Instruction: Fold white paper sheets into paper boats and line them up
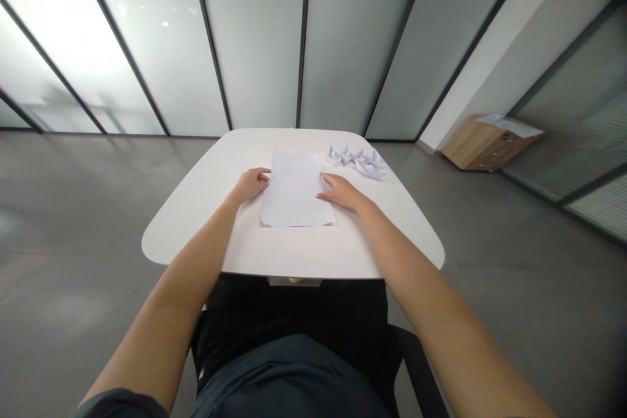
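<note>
A white sheet of paper [294, 192] lies flat on the white rounded table [304, 255], slightly skewed. My left hand [249, 185] sits at the sheet's left edge with curled fingers, and I cannot tell if they pinch it. My right hand [340, 192] rests palm-down with its fingertips on the sheet's right edge. Several small folded white paper boats [356, 160] stand in a row beyond the sheet, nearest my right hand and not touching it.
Frosted glass panels stand beyond the table. A low wooden cabinet [487, 142] with papers on top sits against the wall at the right. A black chair arm [418, 366] shows at lower right, and a grey floor surrounds the table.
</note>
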### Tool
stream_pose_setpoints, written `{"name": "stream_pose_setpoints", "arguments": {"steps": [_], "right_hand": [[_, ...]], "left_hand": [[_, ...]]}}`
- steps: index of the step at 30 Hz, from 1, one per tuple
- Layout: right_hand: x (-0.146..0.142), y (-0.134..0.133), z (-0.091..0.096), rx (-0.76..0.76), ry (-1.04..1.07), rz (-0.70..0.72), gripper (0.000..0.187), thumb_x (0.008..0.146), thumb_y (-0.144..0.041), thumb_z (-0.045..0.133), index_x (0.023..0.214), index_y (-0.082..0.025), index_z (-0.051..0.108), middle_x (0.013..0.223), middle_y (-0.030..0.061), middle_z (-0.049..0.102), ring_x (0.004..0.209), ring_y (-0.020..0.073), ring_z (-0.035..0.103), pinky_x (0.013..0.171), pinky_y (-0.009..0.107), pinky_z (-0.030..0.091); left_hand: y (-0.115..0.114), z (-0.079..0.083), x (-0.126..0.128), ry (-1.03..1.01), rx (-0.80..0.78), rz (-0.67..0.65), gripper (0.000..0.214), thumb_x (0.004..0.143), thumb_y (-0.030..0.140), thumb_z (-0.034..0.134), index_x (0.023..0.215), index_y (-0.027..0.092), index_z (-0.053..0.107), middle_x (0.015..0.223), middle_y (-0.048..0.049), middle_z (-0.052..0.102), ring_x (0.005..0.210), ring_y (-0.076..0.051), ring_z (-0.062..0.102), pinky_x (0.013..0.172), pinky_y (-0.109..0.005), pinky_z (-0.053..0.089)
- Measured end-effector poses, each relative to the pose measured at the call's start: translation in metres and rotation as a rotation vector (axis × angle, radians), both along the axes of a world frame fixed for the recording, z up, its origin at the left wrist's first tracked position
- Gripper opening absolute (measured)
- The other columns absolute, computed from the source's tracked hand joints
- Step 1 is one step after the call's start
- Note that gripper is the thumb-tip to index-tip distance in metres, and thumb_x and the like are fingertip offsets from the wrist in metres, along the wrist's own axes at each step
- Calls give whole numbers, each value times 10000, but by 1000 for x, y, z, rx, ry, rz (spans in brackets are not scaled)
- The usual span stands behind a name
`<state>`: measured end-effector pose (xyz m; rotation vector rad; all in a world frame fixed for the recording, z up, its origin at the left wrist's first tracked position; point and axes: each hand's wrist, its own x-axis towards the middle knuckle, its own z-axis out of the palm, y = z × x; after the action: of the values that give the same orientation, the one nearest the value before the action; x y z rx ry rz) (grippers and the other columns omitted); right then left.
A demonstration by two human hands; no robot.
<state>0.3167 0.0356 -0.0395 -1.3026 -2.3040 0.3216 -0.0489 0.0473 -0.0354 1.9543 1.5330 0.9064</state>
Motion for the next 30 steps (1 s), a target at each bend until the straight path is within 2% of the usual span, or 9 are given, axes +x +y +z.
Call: {"name": "stream_pose_setpoints", "arguments": {"steps": [3, 7, 12, 15, 18, 21, 24, 27, 30], "right_hand": [[0, -3, 0, -55, 71, -85, 1026, 796, -400, 874, 1657, -191, 356, 1495, 183, 626, 1362, 346, 607, 1182, 481, 433], [1, -7, 0, -75, 165, -160, 1048, 813, -284, 839, 1683, -206, 259, 1264, 119, 759, 1202, 302, 695, 1102, 445, 493], [2, -7, 0, -61, 212, -204, 853, 806, -220, 820, 1572, -205, 446, 1080, 68, 797, 1082, 256, 725, 1045, 406, 518], [3, -4, -1, -52, 154, -209, 464, 820, -242, 806, 1269, -198, 698, 1053, 74, 803, 1010, 249, 735, 989, 389, 538], [4, -2, -3, -65, 123, -166, 154, 836, -250, 779, 978, -192, 778, 1001, 67, 810, 940, 249, 742, 938, 377, 552], [5, -1, -3, -85, 155, -129, 129, 846, -231, 755, 960, -197, 805, 988, 53, 818, 927, 245, 749, 920, 361, 558], [4, -2, 0, -98, 143, -144, 162, 858, -247, 752, 995, -195, 822, 1053, 65, 821, 985, 246, 754, 932, 341, 557], [4, -3, 4, -108, 81, -191, 188, 860, -282, 767, 1005, -181, 833, 1071, 77, 818, 1013, 255, 751, 933, 332, 557], [4, -3, 5, -82, 55, -145, 204, 862, -206, 730, 1028, -201, 847, 1106, 57, 810, 1059, 247, 738, 974, 319, 545]], "left_hand": [[-1, 0, -2, -22, 6, 11, 452, 769, 234, 703, 1214, 200, 773, 1089, -64, 807, 985, -229, 749, 932, -323, 580], [-5, 0, -4, -112, -13, -11, 456, 797, 380, 725, 1207, 185, 764, 1119, -88, 796, 954, -231, 736, 834, -317, 586], [-10, 5, -6, -243, -52, -113, 385, 760, 449, 753, 1029, 174, 743, 1052, -79, 787, 891, -201, 704, 817, -314, 563], [-14, 9, -6, -307, -90, -141, 358, 725, 434, 779, 959, 171, 710, 997, -76, 781, 857, -194, 696, 817, -325, 556], [-16, 11, -6, -325, -108, -179, 383, 683, 428, 815, 941, 169, 703, 977, -82, 784, 876, -216, 703, 842, -351, 560], [-14, 10, -8, -277, -93, -215, 392, 679, 450, 808, 931, 164, 720, 967, -80, 789, 917, -241, 707, 864, -366, 560], [-10, 9, -12, -115, -46, -211, 352, 706, 460, 759, 892, 161, 744, 893, -50, 783, 895, -248, 698, 831, -348, 554], [-8, 11, -16, 64, 4, -194, 291, 717, 412, 716, 853, 161, 770, 816, -26, 770, 828, -234, 693, 794, -320, 540], [-10, 12, -17, 130, 10, -224, 254, 735, 323, 666, 886, 182, 813, 890, -28, 801, 871, -224, 717, 837, -302, 541]]}}
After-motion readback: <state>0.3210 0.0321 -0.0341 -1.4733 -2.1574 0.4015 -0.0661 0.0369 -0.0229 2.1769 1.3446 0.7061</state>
